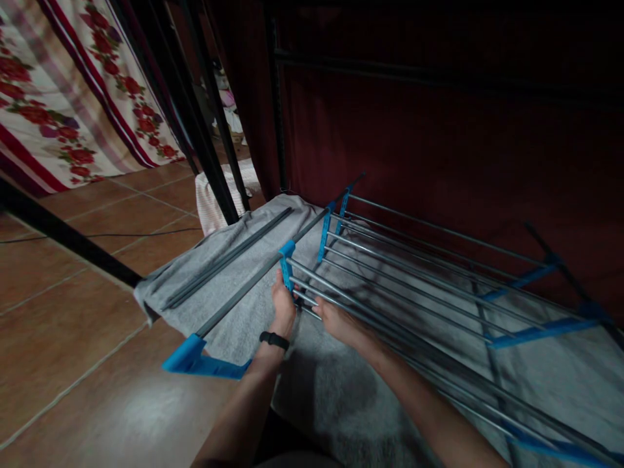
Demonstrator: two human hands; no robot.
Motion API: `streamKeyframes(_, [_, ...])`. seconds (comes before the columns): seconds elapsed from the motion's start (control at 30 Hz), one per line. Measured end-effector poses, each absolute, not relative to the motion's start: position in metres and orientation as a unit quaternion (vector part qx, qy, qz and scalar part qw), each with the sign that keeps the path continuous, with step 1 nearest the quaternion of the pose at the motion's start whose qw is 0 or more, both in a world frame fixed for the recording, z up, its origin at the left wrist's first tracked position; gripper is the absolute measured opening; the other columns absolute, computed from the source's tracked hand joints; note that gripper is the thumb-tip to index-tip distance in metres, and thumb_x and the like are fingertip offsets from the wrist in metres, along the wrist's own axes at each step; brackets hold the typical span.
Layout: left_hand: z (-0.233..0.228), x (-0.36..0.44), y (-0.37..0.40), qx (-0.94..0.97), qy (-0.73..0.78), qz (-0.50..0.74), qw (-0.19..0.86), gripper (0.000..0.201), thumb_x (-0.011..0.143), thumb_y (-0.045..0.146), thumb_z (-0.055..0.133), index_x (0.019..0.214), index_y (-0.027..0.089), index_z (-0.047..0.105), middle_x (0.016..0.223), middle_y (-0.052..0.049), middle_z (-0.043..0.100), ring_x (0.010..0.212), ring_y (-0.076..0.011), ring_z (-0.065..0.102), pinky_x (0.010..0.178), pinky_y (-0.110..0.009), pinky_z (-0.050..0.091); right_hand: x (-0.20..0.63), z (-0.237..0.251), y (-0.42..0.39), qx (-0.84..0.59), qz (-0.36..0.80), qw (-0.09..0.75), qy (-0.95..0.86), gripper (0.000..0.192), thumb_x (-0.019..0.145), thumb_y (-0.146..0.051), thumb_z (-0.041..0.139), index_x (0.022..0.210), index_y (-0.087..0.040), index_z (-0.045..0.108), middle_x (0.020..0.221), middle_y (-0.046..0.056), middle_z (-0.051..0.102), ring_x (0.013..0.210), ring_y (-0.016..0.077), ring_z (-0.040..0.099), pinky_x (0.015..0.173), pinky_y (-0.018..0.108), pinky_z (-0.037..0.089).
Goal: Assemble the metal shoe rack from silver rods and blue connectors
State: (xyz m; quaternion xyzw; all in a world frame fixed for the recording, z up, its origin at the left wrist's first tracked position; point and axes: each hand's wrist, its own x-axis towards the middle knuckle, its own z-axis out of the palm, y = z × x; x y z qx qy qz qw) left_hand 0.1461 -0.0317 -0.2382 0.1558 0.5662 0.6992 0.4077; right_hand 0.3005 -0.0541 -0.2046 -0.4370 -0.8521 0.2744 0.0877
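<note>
Both forearms enter from the bottom edge and converge on a rack (419,273) of grey metal rods with blue plastic joints, lying flat on a grey towel (234,273) spread over the floor.

Left hand (283,304): wears a black wristband (273,339); fingers closed around the rod end at a blue bracket (287,263), thumb side against the plastic.

Right hand (338,322): lies just beside the left, fingers curled over the nearest rods; whether it grips one rod or several cannot be told.

Surroundings:
- Long grey pole (258,276) runs diagonally along the rack's left edge, ending in a blue foot (199,361) near the left forearm.
- Two loose dark rods (229,260) lie parallel on the towel, left of the pole.
- Black frame legs (205,130) rise directly behind the towel, close to the rack's far corner; another black bar (63,237) crosses the brown floor tiles (73,364) at left.
- Dark red curtain (439,130) hangs right behind the rack's far side.
- Floral cloth (63,84) hangs at upper left, well apart.
- Small white cloth (209,198) lies behind the legs.
</note>
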Motion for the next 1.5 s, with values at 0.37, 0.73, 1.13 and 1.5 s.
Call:
streamKeyframes(0.37, [-0.243, 0.146, -0.030, 0.147, 0.577, 0.688, 0.413, 0.056, 0.092, 0.065, 0.054, 0.058, 0.021, 0.049, 0.047, 0.002, 0.049, 0.038, -0.0103, 0.042, 0.039, -0.023, 0.033, 0.302, -0.207, -0.053, -0.441, 0.286, 0.100, -0.845, 0.031, 0.105, -0.030, 0.041, 0.117, -0.016, 0.067, 0.095, 0.007, 0.073, 0.086, 0.0221, 0.065, 0.084, 0.030, 0.049])
streamKeyframes(0.73, [-0.251, 0.143, -0.025, 0.162, 0.557, 0.693, 0.427, 0.051, 0.094, 0.059, 0.054, 0.060, 0.021, 0.049, 0.046, 0.003, 0.047, 0.038, -0.0100, 0.040, 0.038, -0.023, 0.032, 0.302, -0.197, -0.057, -0.449, 0.235, 0.075, -0.859, 0.032, 0.106, -0.030, 0.044, 0.122, -0.017, 0.068, 0.095, 0.009, 0.075, 0.091, 0.0244, 0.068, 0.080, 0.030, 0.048])
streamKeyframes(1.13, [-0.252, 0.142, -0.024, 0.138, 0.528, 0.705, 0.453, 0.048, 0.090, 0.057, 0.062, 0.062, 0.021, 0.049, 0.047, 0.004, 0.045, 0.039, -0.0093, 0.038, 0.039, -0.022, 0.030, 0.302, -0.204, -0.057, -0.455, 0.231, 0.072, -0.857, 0.030, 0.108, -0.034, 0.042, 0.116, -0.019, 0.067, 0.093, 0.005, 0.074, 0.086, 0.0200, 0.066, 0.077, 0.026, 0.044])
streamKeyframes(1.5, [-0.247, 0.142, -0.026, 0.178, 0.558, 0.688, 0.429, 0.050, 0.097, 0.055, 0.051, 0.060, 0.022, 0.048, 0.049, 0.001, 0.046, 0.043, -0.0124, 0.039, 0.042, -0.025, 0.032, 0.302, -0.216, -0.051, -0.451, 0.263, 0.075, -0.849, 0.029, 0.107, -0.035, 0.042, 0.120, -0.021, 0.064, 0.100, 0.006, 0.074, 0.094, 0.0230, 0.068, 0.082, 0.030, 0.048])
